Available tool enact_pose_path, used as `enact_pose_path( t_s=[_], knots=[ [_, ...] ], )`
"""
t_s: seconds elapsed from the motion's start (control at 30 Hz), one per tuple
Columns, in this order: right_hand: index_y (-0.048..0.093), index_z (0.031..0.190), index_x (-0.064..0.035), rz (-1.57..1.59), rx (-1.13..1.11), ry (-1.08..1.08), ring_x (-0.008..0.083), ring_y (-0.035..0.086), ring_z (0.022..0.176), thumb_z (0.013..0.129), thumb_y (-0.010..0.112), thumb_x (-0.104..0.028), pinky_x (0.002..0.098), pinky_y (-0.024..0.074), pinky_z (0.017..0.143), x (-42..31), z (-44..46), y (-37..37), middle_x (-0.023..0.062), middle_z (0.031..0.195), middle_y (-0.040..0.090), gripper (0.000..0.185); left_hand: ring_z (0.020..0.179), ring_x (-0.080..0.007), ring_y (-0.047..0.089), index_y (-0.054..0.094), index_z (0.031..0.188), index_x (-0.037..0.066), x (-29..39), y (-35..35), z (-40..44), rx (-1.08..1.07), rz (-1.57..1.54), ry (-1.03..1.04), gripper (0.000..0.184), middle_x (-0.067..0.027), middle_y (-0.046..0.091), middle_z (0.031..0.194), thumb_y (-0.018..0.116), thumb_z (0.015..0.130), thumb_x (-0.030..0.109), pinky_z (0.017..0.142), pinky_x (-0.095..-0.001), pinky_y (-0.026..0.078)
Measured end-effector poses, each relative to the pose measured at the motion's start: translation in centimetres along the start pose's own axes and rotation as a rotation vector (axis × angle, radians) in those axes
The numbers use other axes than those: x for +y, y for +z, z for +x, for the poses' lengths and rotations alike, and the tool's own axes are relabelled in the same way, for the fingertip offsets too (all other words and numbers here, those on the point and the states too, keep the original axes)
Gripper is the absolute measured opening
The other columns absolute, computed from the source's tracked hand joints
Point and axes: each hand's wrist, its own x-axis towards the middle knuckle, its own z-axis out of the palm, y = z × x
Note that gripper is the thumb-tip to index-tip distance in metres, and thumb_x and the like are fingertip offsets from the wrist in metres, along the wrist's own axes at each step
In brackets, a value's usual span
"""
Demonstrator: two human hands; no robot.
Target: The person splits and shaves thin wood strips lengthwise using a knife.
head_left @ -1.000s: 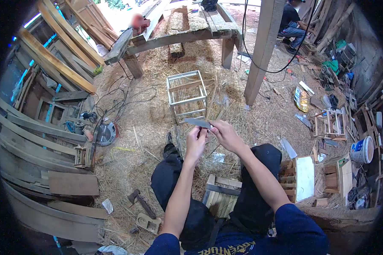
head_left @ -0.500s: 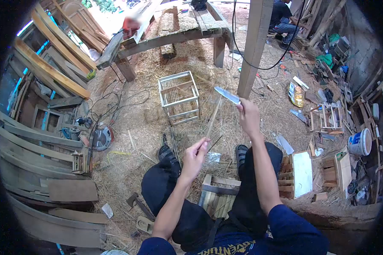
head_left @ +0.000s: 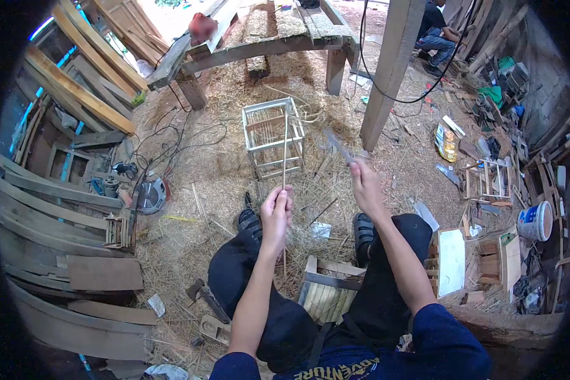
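Note:
My left hand [head_left: 276,218] is closed around a thin wooden stick [head_left: 285,152], which points nearly straight ahead and also extends below the fist. In my right hand [head_left: 368,187] is a knife [head_left: 339,147], its blade blurred and angled up to the left. The blade and the stick are apart. Beyond the hands, a small slatted wooden frame [head_left: 266,146] stands on the straw-covered floor, partly crossed by the stick in view. Between my legs sits a box-like wooden piece with slats [head_left: 328,303].
A rough workbench [head_left: 266,45] stands ahead, beside a wooden post [head_left: 391,76] with a hanging black cable. A circular saw [head_left: 153,195] and cords lie left. An axe [head_left: 208,301] is near my left leg. A white bucket [head_left: 535,221] stands right; another person [head_left: 438,38] sits far right.
The stick has swung from slanting right to nearly upright in view. My left hand has shifted slightly left and up, while the knife has moved away from the stick and down a little.

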Motion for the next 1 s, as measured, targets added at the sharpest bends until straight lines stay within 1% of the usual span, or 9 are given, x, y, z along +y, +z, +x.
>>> enact_pose_path(
  t_s=[0.1,0.33,0.37,0.6,0.77,0.8,0.87,0.93,1.0],
  knots=[
    [0.062,0.113,-0.0025,0.061,-0.02,-0.159,0.0386,0.064,0.087,0.105,0.047,-0.031,0.0464,0.0484,0.076,-1.3,-0.6,1.7,0.0197,0.089,0.066,0.033,0.053,-0.0002,0.034,0.057,0.118,0.005,0.0,1.0,0.4,-0.023,-0.029,0.003,0.024,0.0057,0.047,0.072,0.048,0.105,0.023,0.043,-0.0185,0.025],
    [0.063,0.115,-0.0029,0.168,-0.113,-0.386,0.0386,0.065,0.09,0.101,0.052,-0.024,0.0464,0.0489,0.078,-3.4,-1.3,4.7,0.0194,0.094,0.067,0.027,0.05,-0.0003,0.035,0.054,0.123,0.008,-1.0,2.9,0.7,-0.063,-0.035,-0.037,0.028,0.0045,0.049,0.074,0.046,0.107,0.03,0.042,-0.0178,0.025],
    [0.061,0.116,-0.0007,0.124,-0.129,-0.387,0.0387,0.064,0.088,0.103,0.05,-0.025,0.0434,0.049,0.077,-3.5,-1.6,4.8,0.0193,0.09,0.064,0.03,0.05,-0.0004,0.035,0.054,0.122,0.009,-1.1,3.2,0.7,-0.039,-0.046,-0.045,0.028,0.0048,0.048,0.072,0.046,0.107,0.031,0.041,-0.0183,0.025],
    [0.06,0.111,-0.0013,0.123,-0.187,-0.354,0.0373,0.063,0.084,0.102,0.052,-0.025,0.0449,0.0472,0.073,-3.8,-1.5,4.3,0.019,0.087,0.061,0.027,0.051,-0.001,0.036,0.051,0.115,0.01,-1.0,3.1,1.2,-0.017,-0.08,-0.059,0.017,0.005,0.046,0.074,0.046,0.106,0.024,0.042,-0.019,0.025],
    [0.059,0.111,-0.0019,0.028,-0.265,-0.382,0.0391,0.061,0.084,0.102,0.052,-0.027,0.0457,0.0464,0.073,-2.1,-1.4,3.8,0.0196,0.087,0.06,0.028,0.054,-0.001,0.036,0.053,0.106,0.009,-1.2,2.9,1.3,-0.097,-0.058,-0.037,0.012,0.0048,0.046,0.075,0.048,0.105,0.02,0.045,-0.019,0.027],
    [0.058,0.106,-0.0023,0.019,-0.27,-0.388,0.0399,0.06,0.084,0.102,0.051,-0.027,0.0471,0.0462,0.073,-2.0,-1.5,3.8,0.0197,0.086,0.06,0.026,0.054,-0.0009,0.037,0.053,0.104,0.008,-1.2,2.8,1.2,-0.115,-0.049,-0.035,0.012,0.0047,0.046,0.075,0.048,0.104,0.019,0.045,-0.0189,0.027],
    [0.055,0.096,-0.0031,-0.001,-0.279,-0.402,0.0415,0.059,0.084,0.101,0.051,-0.027,0.0501,0.0456,0.074,-1.8,-1.7,3.7,0.0201,0.084,0.059,0.025,0.055,-0.0014,0.037,0.054,0.098,0.008,-1.5,2.6,1.3,-0.098,0.059,-0.068,0.013,0.0049,0.047,0.075,0.049,0.104,0.019,0.046,-0.0196,0.028],
    [0.055,0.097,-0.0036,0.016,-0.23,-0.475,0.0411,0.059,0.083,0.101,0.05,-0.029,0.0495,0.0447,0.073,-1.6,-1.8,3.5,0.0199,0.084,0.059,0.026,0.056,-0.0043,0.042,0.057,0.098,0.006,-2.1,2.1,1.6,-0.105,0.127,-0.066,0.015,0.0041,0.05,0.076,0.051,0.103,0.018,0.048,-0.022,0.033],
    [0.055,0.098,-0.004,0.016,-0.218,-0.527,0.04,0.058,0.083,0.101,0.05,-0.031,0.0482,0.0437,0.073,-1.8,-1.7,3.0,0.019,0.084,0.058,0.028,0.061,-0.0099,0.049,0.062,0.102,0.002,-2.3,2.3,1.2,-0.033,0.473,0.222,0.017,0.0005,0.056,0.079,0.053,0.102,0.016,0.055,-0.0264,0.039]
  ],
)
